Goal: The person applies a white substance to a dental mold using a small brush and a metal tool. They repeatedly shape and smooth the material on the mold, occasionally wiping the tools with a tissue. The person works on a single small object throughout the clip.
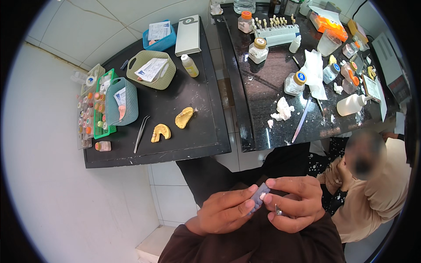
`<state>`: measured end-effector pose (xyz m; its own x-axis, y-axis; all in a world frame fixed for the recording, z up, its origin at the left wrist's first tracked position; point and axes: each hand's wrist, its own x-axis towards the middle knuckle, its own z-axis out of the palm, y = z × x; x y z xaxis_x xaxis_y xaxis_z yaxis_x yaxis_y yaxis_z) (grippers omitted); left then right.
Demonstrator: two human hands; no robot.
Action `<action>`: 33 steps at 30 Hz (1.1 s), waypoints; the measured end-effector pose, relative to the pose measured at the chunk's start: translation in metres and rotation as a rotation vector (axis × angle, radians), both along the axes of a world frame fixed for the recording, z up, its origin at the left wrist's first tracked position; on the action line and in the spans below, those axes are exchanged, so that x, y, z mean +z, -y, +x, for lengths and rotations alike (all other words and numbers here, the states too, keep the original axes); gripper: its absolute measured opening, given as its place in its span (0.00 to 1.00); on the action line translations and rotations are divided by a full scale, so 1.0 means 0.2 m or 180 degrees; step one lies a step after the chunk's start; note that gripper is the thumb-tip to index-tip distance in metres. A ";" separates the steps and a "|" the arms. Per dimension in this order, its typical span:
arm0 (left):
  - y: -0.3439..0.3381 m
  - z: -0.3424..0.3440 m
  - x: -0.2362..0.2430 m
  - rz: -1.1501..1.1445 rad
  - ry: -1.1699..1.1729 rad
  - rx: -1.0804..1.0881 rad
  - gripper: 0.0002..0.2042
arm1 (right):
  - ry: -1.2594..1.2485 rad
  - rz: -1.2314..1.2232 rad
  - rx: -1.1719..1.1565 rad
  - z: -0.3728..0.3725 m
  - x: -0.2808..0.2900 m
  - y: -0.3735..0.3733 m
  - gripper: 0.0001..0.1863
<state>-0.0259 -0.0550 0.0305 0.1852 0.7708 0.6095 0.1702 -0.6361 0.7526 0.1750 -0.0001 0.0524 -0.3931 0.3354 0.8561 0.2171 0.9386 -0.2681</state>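
Observation:
Close to my body, both hands meet on a small grey-blue piece [258, 202] that looks like a dental cast or mould. My left hand [226, 211] pinches its left side between thumb and fingers. The fingers of my right hand [300, 197] hold its upper right end, by a small white tooth-like bit [262, 196]. A small shiny metal part [278, 211] shows between my right fingers; its kind is unclear. Beyond my hands, two yellow dental casts [161, 133] and metal tweezers [141, 134] lie on the left dark table [193, 144].
Left table: a beige basket [169, 72], a grey-blue basket [129, 109], a green tray [100, 120] of small jars. Right table: a tooth shade rack [277, 36], jars, crumpled white tissue [283, 108], a brush [301, 120], a squeeze bottle [351, 105]. Another person [372, 188] sits at right.

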 end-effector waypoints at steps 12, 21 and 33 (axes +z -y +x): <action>0.01 0.01 -0.01 -0.0005 0.0126 -0.0123 0.25 | -0.0461 -0.0185 0.0309 0.01 -0.01 -0.02 0.13; 0.01 0.05 -0.08 -0.0119 0.0607 0.0043 0.20 | -0.1112 -0.0658 0.0421 -0.02 -0.07 0.00 0.19; -0.06 0.07 -0.08 0.0331 0.0637 -0.0020 0.20 | -0.1443 -0.1138 0.0434 -0.05 -0.12 0.01 0.20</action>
